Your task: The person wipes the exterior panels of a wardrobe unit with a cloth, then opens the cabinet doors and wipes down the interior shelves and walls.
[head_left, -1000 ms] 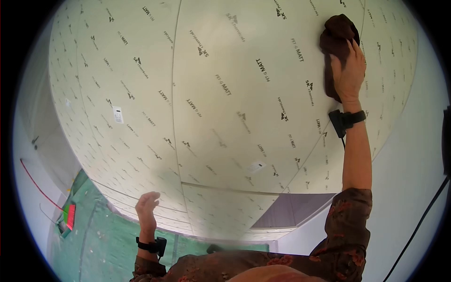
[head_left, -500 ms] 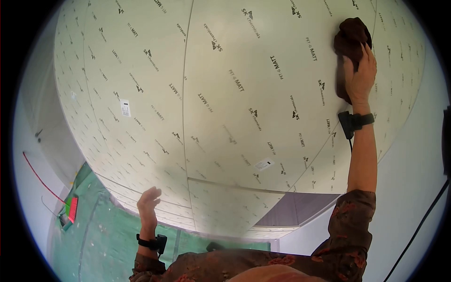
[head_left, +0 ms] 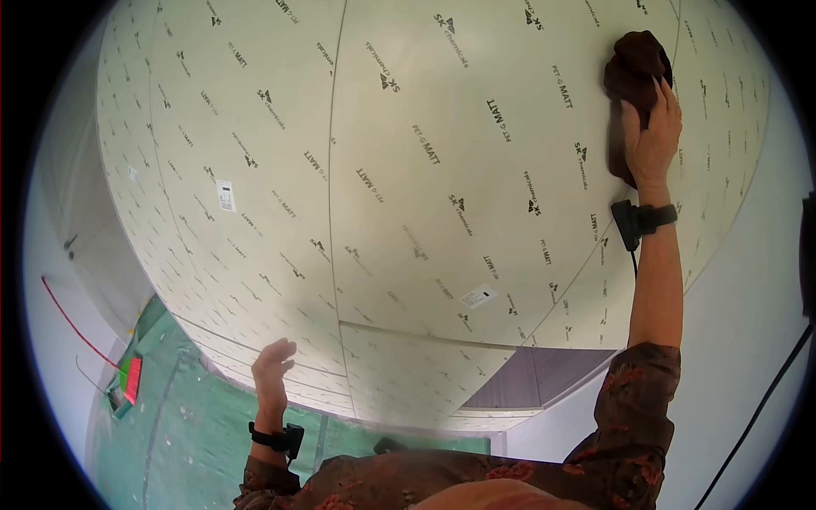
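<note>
High on the right, my right hand [head_left: 653, 143] presses a dark brown cloth [head_left: 636, 72] against the cabinet front, fingers over its edge and thumb apart. Part of the cloth hangs down behind the palm. The cabinet doors [head_left: 442, 212] are covered with pale film printed with dark lettering. My left hand [head_left: 272, 365] is raised low on the left, in front of the lower panels. Its fingers are slightly bent, and nothing shows in it. A black strap with a small device sits on each wrist.
A red broom [head_left: 133, 379] with a long handle leans at the left wall beside a green dustpan. Green sheeting [head_left: 187, 433] covers the floor. An open niche [head_left: 535, 378] shows low in the cabinet. A black cable [head_left: 756, 416] runs along the right.
My left hand has shifted slightly to the right. My right hand and the brown cloth stay at the same place on the cabinet front.
</note>
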